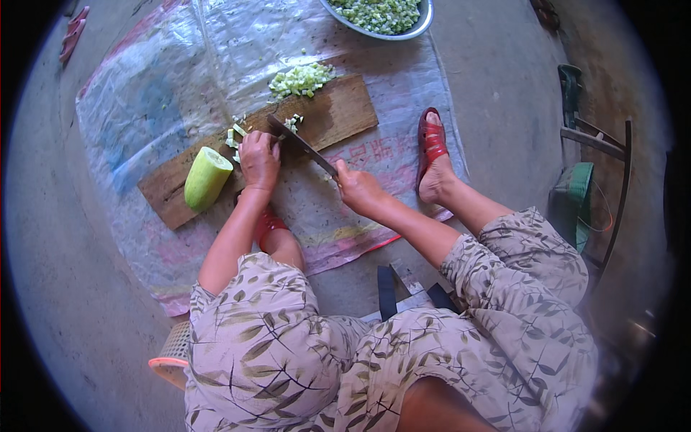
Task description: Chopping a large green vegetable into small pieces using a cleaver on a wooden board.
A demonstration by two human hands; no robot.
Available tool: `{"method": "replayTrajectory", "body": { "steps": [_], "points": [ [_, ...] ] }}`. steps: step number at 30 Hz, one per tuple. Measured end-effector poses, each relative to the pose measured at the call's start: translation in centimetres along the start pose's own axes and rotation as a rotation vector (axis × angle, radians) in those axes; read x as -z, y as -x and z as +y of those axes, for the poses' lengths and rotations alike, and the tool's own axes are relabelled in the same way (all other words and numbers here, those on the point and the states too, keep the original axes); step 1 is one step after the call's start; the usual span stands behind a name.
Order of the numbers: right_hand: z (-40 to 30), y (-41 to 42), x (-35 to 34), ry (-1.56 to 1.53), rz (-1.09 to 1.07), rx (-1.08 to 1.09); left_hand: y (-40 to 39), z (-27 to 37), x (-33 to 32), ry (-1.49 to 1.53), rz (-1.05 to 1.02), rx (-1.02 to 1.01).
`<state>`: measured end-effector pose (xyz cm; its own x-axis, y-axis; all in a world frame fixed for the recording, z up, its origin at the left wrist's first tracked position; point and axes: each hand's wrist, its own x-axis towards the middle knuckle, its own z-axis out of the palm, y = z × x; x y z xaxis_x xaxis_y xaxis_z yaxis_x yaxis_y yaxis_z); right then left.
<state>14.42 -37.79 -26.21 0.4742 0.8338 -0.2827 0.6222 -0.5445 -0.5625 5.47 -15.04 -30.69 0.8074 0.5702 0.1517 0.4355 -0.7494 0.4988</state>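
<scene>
My right hand (359, 188) grips the handle of a kitchen knife (302, 144), whose dark blade reaches up and left across a wooden board (345, 110). Close to the blade's far end, my left hand (260, 159) rests on the board with its fingers curled down. Whatever lies under those fingers is mostly hidden. Pale green strips (232, 139) of cut gourd lie beside the left knuckles, and small diced bits (293, 123) sit just past the blade. On the board's left part a large cut piece of green gourd (208, 178) shows its pale cut face.
Diced gourd (302, 80) is heaped at the board's far edge. A metal basin (397, 36) of diced pieces stands beyond, on the plastic sheet (146, 129). My sandalled foot (433, 156) is right of the board. A perforated plastic basket (171, 363) and a green basket (572, 202) stand at the sides.
</scene>
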Motion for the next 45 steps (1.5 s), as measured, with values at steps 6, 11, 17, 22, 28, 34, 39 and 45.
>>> {"method": "replayTrajectory", "body": {
  "steps": [6, 11, 17, 22, 28, 34, 39, 45],
  "points": [
    [-0.1, 0.4, 0.6, -0.108, 0.096, 0.066, 0.0, 0.3, 0.0, 0.003, 0.014, 0.018],
    [0.3, 0.6, 0.9, -0.035, 0.019, 0.079, -0.2, 0.1, -0.3, -0.051, -0.012, 0.013],
    [-0.5, 0.3, 1.3, 0.005, -0.036, 0.039, -0.1, -0.2, -0.4, -0.06, -0.018, 0.008],
    [0.4, 0.3, 0.0, 0.017, -0.032, 0.026, -0.1, -0.3, -0.5, -0.016, -0.014, 0.007],
    [0.1, 0.9, 0.6, -0.091, 0.04, 0.038, 0.0, 0.4, -0.2, -0.003, 0.013, 0.008],
    [0.0, 1.1, 1.4, -0.063, -0.026, 0.052, -0.2, 0.3, -0.1, -0.061, -0.04, 0.012],
    [-0.3, 0.9, 1.5, -0.016, -0.072, 0.025, -0.1, 0.1, -0.2, -0.064, -0.029, -0.005],
    [-0.4, 0.2, 0.4, 0.012, -0.085, -0.009, 0.0, -0.2, -0.6, -0.078, -0.017, -0.027]
  ]
}}
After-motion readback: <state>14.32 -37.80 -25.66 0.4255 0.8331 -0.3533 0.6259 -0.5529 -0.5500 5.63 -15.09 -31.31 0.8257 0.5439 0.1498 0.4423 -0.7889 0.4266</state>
